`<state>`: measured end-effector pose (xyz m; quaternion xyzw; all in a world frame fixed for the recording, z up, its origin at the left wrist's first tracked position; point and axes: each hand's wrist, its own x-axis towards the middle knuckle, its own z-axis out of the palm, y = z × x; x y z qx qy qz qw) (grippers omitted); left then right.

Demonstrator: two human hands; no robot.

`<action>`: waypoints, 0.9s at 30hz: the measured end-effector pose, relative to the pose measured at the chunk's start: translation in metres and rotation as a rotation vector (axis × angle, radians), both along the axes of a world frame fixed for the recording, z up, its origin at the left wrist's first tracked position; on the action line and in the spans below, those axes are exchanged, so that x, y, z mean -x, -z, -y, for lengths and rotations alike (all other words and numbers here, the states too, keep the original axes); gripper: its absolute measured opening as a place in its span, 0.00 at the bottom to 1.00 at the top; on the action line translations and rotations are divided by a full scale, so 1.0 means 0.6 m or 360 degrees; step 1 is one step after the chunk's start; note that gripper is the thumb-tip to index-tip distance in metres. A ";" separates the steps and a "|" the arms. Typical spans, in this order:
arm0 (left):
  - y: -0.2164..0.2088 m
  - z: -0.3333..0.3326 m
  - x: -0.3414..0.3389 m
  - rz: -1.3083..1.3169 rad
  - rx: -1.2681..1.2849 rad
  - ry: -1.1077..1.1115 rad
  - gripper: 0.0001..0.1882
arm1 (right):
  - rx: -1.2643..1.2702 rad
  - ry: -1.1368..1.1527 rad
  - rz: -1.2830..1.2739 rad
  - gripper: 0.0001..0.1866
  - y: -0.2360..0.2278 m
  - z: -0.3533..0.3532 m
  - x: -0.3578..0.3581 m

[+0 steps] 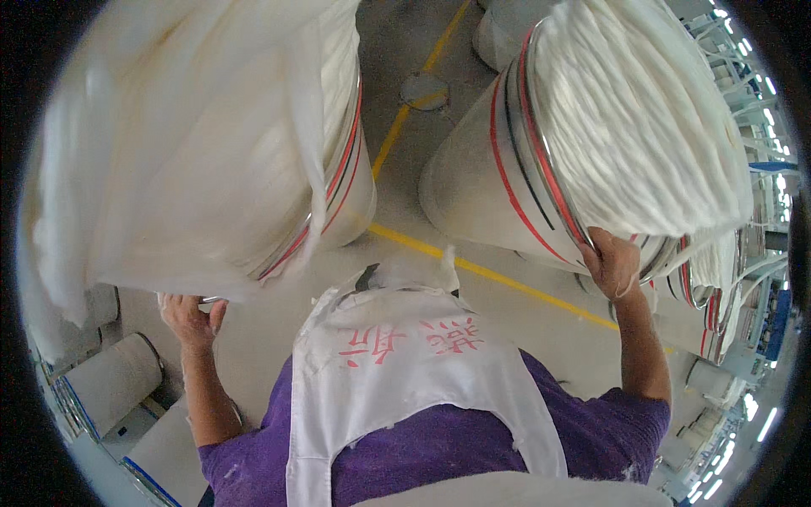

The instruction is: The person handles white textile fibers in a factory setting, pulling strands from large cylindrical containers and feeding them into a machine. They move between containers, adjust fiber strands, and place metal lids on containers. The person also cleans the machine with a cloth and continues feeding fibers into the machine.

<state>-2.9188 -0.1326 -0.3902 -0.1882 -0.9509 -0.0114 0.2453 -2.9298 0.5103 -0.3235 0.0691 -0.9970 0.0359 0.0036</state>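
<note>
Two large white sliver cans stand before me, each with red and black bands and heaped above the rim with soft white fibre. My right hand [612, 264] is closed around the metal rim of the right can [473, 160], below its thick coils of sliver [642, 118]. At the left can [342, 203], my left hand [193, 321] grips a bit of the metal rim, the fingertips partly hidden by fibre. Loose sliver [194, 152] bulges over that can and hangs down its side in strands.
Yellow lines [498, 277] cross the grey floor, with a round cover [424, 91] between the cans. More banded cans [705, 317] stand at the right beside machinery. White cylinders [114, 380] lie at the lower left. Another pale can [507, 34] is at the back.
</note>
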 end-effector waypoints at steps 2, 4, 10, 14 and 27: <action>-0.001 0.001 0.001 -0.0046 0.0029 0.0070 0.31 | -0.0080 0.0103 -0.0118 0.17 0.013 0.003 -0.006; -0.005 -0.001 0.005 -0.0021 0.0004 0.0046 0.30 | -0.0279 0.0238 -0.0321 0.19 0.029 0.004 0.012; -0.027 -0.023 0.016 0.0108 0.0016 -0.0063 0.28 | -0.0147 0.0562 -0.0028 0.29 0.063 -0.020 0.154; -0.029 -0.041 0.023 0.0162 -0.0036 -0.0074 0.26 | -0.0343 0.0481 -0.0272 0.27 0.047 -0.025 0.294; -0.015 -0.084 0.029 0.0210 -0.0216 0.0225 0.23 | -0.0328 -0.1091 -0.0658 0.17 0.063 0.327 0.242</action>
